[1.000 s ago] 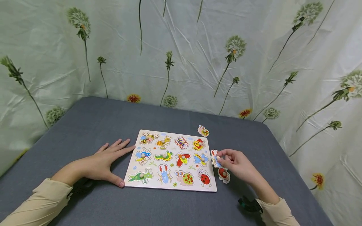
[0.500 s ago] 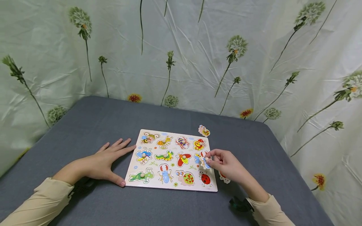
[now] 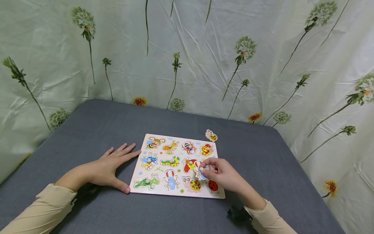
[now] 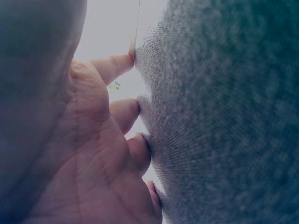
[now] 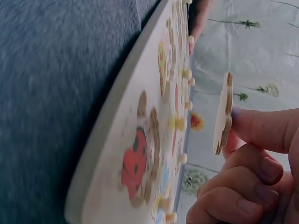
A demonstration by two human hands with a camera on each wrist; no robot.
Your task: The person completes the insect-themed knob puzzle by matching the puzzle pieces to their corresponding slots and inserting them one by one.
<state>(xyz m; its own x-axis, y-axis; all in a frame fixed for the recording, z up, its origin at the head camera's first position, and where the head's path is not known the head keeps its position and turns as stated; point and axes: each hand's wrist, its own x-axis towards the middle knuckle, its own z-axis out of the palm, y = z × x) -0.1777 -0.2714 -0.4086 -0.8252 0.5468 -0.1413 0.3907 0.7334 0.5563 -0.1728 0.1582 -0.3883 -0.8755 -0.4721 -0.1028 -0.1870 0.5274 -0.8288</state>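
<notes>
A wooden knob puzzle board [image 3: 159,191] with insect shapes lies on the table. My left hand [image 3: 105,170] is spread flat beside it, thumb and index fingertip at its left edge. My right hand [image 3: 223,175] pinches a blue-and-white beetle puzzle piece [image 3: 198,174] by its knob, over the board's right half. In the right wrist view the beetle piece [image 5: 224,114] stands edge-on, above the board. The beetle recess [image 3: 171,180], snail recess [image 3: 193,184] and ladybug recess [image 3: 213,186] hold no pieces; the other shapes in view carry knobs.
A snail puzzle piece [image 3: 211,135] lies on the grey tabletop [image 3: 248,146] past the board's top right corner. A flowered curtain [image 3: 198,65] hangs behind the table. A dark wrist camera [image 3: 238,213] sits under the right forearm.
My right hand has lifted the beetle piece from beside the board's right edge and carried it left over the board. The ladybug piece there is now hidden behind the hand. The left hand stays put.
</notes>
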